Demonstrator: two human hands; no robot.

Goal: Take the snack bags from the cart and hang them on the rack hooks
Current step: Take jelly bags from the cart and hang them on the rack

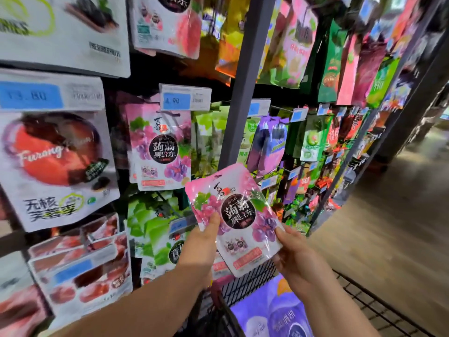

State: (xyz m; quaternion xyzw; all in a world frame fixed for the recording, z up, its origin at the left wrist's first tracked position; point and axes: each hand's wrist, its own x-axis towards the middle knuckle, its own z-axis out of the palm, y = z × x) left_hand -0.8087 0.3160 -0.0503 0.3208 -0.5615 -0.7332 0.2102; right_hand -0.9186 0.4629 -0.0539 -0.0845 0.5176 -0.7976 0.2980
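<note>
So, fingers first: our left hand [206, 237] has its thumb flat on the front of a pink grape jelly bag [238, 215], pinching the bag's left edge. The rest of those fingers are tucked behind the bag where we can't see them. Our right hand [291, 254] does the same on the lower right edge, thumb on top and fingers curled underneath, so both hands are clamped on this one bag. It's tilted a bit, top edge leaning towards the rack [243, 81], and it's held in the air over the rack-side edge of the black wire cart [250, 280], not hooked on anything yet. Progress-wise we'd call it somewhere in the middle. A stack of matching bags [158, 152] already hangs under the 4.90 price tag [179, 99], up and left of the one we're holding, and that looks like where this one goes. There's a big purple pack [272, 310] down in the cart, so probably more to do, though we can't see how much else is in there. Around that, green bags [150, 222] hang lower down and white Furong plum bags [56, 166] fill the left side. The aisle is packed with colourful snacks and runs off to the right over a brown wood-look floor [388, 227].
</note>
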